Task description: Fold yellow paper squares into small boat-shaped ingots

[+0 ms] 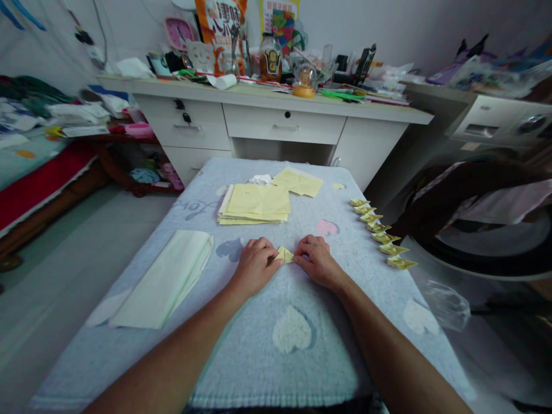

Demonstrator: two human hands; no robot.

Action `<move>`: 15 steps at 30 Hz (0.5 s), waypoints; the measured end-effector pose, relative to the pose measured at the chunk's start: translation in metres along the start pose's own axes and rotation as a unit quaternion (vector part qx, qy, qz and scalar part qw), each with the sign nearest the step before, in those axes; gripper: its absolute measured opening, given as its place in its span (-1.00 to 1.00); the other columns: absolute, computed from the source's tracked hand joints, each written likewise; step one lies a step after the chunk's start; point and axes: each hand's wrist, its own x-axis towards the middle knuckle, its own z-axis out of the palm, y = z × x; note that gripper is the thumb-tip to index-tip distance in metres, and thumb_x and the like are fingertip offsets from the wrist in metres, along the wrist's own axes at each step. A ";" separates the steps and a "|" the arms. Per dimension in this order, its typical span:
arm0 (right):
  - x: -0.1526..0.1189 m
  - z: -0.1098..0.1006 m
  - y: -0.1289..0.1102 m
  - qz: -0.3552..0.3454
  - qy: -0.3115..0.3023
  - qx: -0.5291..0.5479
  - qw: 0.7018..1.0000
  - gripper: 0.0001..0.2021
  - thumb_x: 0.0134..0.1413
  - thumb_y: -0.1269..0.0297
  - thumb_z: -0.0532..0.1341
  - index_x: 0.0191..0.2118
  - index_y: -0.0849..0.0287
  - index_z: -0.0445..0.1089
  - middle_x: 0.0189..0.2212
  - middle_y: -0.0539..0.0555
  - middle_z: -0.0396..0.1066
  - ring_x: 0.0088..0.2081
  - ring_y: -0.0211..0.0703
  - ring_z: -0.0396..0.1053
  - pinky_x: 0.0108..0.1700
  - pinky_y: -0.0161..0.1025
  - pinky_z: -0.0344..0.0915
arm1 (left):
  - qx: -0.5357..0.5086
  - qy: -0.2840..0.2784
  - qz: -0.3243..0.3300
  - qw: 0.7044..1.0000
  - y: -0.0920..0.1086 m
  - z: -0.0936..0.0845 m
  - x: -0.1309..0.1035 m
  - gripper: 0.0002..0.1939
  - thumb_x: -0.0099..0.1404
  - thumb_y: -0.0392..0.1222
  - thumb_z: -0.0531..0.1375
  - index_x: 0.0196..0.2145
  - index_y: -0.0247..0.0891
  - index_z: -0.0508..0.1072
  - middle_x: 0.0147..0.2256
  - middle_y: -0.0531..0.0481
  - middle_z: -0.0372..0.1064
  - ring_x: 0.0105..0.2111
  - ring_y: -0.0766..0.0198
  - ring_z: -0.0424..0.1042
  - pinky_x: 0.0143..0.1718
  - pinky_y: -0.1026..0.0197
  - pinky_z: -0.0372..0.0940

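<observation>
A small folded piece of yellow paper [284, 255] lies between my two hands over the cloth-covered table [241, 356]. My left hand [259, 261] pinches its left end, and the fingers of my right hand [317, 259] close on its right end. Beyond them sits a stack of yellow paper sheets [259, 201], with more loose yellow sheets [298, 181] at its upper right. Along the table's right edge stands a row of several folded yellow paper boats [382, 237]. A folded pale green paper bundle [166, 282] rests to the left of my left hand.
A crumpled white tissue [260, 179] lies behind the stack. At the far end stands a white desk [284, 121] crowded with a jar [270, 57], a pink clock [179, 33] and other items. A washing machine [487, 123] is on the right, a bed [38, 167] on the left.
</observation>
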 end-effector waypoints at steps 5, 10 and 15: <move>0.001 0.004 -0.002 0.025 0.006 -0.031 0.999 -0.89 0.11 0.27 0.22 -0.38 0.16 0.44 -0.24 0.09 0.32 -0.15 -0.07 0.17 -0.13 -0.13 0.03 | 0.016 -0.002 -0.028 0.999 -0.003 -0.005 -0.002 -0.86 0.18 -0.12 0.21 -0.45 -0.18 0.51 -0.29 -0.02 0.34 -0.19 0.13 0.24 -0.12 0.07 0.14; 0.001 0.008 -0.002 0.037 0.016 -0.050 0.998 -0.87 0.11 0.25 0.21 -0.40 0.16 0.43 -0.24 0.10 0.31 -0.15 -0.05 0.16 -0.14 -0.12 0.02 | 0.043 0.003 -0.033 0.999 -0.003 -0.004 -0.003 -0.81 0.22 -0.10 0.17 -0.48 -0.20 0.48 -0.30 -0.03 0.34 -0.21 0.12 0.23 -0.15 0.06 0.14; 0.001 0.008 -0.004 0.070 0.012 -0.063 0.996 -0.85 0.10 0.21 0.23 -0.39 0.16 0.44 -0.23 0.11 0.29 -0.14 -0.04 0.14 -0.14 -0.13 0.01 | 0.074 -0.002 -0.037 0.997 -0.001 -0.003 -0.004 -0.81 0.26 -0.15 0.11 -0.45 -0.21 0.45 -0.27 -0.04 0.33 -0.20 0.12 0.22 -0.15 0.06 0.13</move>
